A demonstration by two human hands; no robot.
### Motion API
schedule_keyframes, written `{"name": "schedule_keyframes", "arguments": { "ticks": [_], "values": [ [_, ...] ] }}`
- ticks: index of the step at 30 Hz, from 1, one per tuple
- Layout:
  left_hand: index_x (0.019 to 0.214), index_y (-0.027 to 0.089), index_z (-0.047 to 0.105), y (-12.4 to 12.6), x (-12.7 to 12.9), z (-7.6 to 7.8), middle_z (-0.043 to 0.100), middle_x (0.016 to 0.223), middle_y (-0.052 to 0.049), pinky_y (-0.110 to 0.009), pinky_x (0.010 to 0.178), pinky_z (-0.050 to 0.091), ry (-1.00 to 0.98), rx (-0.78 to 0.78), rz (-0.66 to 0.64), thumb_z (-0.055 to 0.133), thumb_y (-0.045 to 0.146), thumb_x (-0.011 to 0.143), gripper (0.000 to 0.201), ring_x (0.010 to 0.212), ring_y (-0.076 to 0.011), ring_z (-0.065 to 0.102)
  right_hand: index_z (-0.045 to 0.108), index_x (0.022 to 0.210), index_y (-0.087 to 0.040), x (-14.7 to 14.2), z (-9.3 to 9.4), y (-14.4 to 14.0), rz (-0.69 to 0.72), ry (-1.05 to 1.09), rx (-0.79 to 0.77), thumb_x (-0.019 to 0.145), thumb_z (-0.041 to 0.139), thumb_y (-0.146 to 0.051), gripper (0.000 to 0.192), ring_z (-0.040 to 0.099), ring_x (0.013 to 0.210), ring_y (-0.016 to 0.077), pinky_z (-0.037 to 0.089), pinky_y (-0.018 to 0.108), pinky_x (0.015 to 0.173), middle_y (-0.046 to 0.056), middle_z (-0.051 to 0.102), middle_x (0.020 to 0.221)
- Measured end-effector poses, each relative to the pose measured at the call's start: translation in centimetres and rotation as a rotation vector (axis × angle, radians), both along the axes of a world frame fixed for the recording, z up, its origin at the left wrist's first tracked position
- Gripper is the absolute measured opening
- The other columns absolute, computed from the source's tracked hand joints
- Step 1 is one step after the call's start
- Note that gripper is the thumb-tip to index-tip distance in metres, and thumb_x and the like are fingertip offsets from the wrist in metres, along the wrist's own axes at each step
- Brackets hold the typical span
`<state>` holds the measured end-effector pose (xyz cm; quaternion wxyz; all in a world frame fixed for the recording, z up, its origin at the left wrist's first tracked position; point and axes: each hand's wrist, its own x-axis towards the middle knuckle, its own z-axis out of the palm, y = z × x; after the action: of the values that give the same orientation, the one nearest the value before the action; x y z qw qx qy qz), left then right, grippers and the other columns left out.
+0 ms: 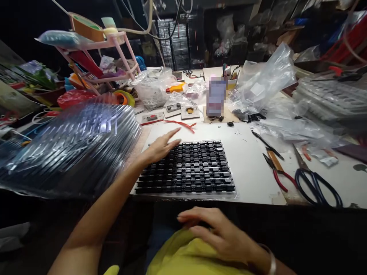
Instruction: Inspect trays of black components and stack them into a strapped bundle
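Observation:
A clear plastic tray [235, 195] lies at the table's front edge, filled with rows of small black parts [200, 166] with pale pins, perhaps electronic components. Over the tray's far left corner reaches my left hand [162, 147]; its thumb and forefinger are apart and nothing shows between them. Whether it touches the parts, I cannot tell. My right hand [213, 231] hovers below the table edge, in front of a yellow garment, slightly blurred. Its fingers are loosely bent, thumb apart, with nothing visible in them.
Stacked clear plastic trays [77, 149] fill the left side. Scissors [315, 183], red-handled pliers [279, 173] and tweezers [266, 145] lie at right. Red strips [180, 124] lie behind the tray. Plastic bags [269, 76], a phone-like blurred object [216, 97] and a pink rack [123, 53] stand farther back.

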<state>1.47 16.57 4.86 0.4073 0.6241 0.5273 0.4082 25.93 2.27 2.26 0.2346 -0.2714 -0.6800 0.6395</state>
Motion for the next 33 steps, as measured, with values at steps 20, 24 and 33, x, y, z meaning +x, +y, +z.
{"name": "schedule_keyframes", "arguments": {
  "ticks": [20,24,33],
  "values": [
    [0.126,0.016,0.052,-8.0,-4.6,-6.3,0.068,0.102,-0.01,-0.035,0.084,0.047,-0.197,-0.086,0.575,0.056,0.051,0.082,0.057,0.086,-0.0175,0.062,0.056,0.122,-0.026,8.5,-2.7,9.1,-0.79,-0.509,0.345,0.086,0.047,-0.054,0.046,0.058,0.109,0.0268,0.048,0.043,0.093,0.007,0.063,0.118],
    [0.127,0.015,0.051,-6.2,-4.5,-5.9,0.067,0.107,-0.01,-0.032,0.08,0.047,-0.164,-0.102,0.53,0.053,0.05,0.083,0.056,0.086,-0.0161,0.061,0.055,0.125,-0.028,8.6,-3.1,10.5,-0.775,-0.534,0.293,0.083,0.047,-0.059,0.053,0.054,0.115,0.0285,0.041,0.047,0.1,0.006,0.06,0.124],
    [0.125,0.017,0.053,-5.1,-4.6,-6.9,0.068,0.111,-0.01,-0.031,0.086,0.041,-0.288,-0.021,0.51,0.052,0.043,0.087,0.046,0.101,-0.0188,0.06,0.062,0.116,-0.028,7.2,-2.6,11.7,-0.895,-0.244,0.099,0.081,0.058,-0.053,0.043,0.054,0.115,0.0262,0.035,0.046,0.107,0.004,0.062,0.12]
  ]
}}
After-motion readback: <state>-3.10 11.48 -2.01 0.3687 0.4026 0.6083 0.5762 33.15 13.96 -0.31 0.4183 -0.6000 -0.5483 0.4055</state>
